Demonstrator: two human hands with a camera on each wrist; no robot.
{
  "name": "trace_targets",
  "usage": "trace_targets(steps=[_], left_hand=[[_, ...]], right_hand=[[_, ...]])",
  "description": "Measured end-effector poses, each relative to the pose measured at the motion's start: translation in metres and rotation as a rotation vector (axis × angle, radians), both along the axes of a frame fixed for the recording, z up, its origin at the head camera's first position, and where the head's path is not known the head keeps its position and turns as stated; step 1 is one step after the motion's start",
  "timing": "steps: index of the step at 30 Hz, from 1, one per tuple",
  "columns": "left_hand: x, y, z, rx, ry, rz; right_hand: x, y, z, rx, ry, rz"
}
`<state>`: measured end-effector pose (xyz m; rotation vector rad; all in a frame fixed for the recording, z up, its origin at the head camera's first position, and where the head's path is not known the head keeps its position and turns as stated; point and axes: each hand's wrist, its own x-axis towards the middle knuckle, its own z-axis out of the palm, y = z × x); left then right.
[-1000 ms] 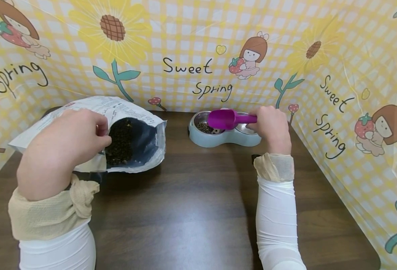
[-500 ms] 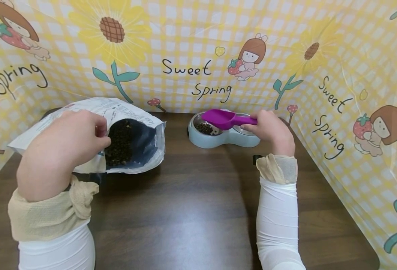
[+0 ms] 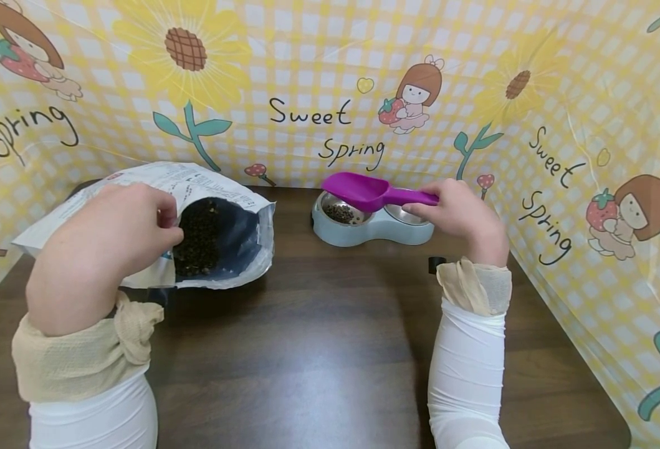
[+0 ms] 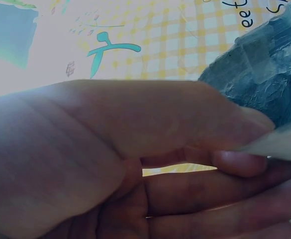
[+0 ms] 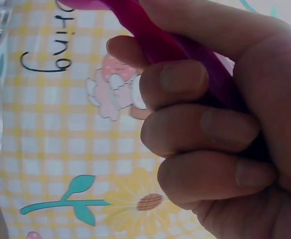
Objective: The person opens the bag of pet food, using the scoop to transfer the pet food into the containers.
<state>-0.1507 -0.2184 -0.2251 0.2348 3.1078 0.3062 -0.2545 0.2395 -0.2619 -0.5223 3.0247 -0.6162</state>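
Note:
My left hand (image 3: 102, 243) pinches the edge of a white pet food bag (image 3: 195, 181) lying on its side, its mouth facing me. Dark brown kibble (image 3: 197, 240) fills part of the bag's silvery inside. In the left wrist view, thumb and forefinger grip the bag's edge. My right hand (image 3: 464, 215) holds a purple scoop (image 3: 358, 190) by its handle, its fingers curled round it in the right wrist view. The scoop hangs above a light blue double pet bowl (image 3: 371, 237). Kibble (image 3: 339, 213) lies in the bowl's left steel dish; the scoop partly covers both dishes.
A dark wooden table (image 3: 296, 349) carries everything. Yellow checked cloth (image 3: 285, 56) with flowers and lettering rises behind and along the sides. A small black object (image 3: 435, 264) shows beside the right wrist.
The scoop has tilted back with its tip raised and lifted away from the left dish. My right hand has shifted slightly right. The left hand and the bag have stayed put.

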Motion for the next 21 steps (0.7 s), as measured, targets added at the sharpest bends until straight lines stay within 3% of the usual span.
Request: trace_targets(steps=[17, 21], left_hand=[[0.000, 0.000, 0.000, 0.002, 0.006, 0.001], [0.000, 0.000, 0.000, 0.002, 0.006, 0.004]], right_hand=[[0.039, -0.008, 0.028, -0.054, 0.072, 0.096], [0.046, -0.008, 0.031, -0.052, 0.036, 0.106]])
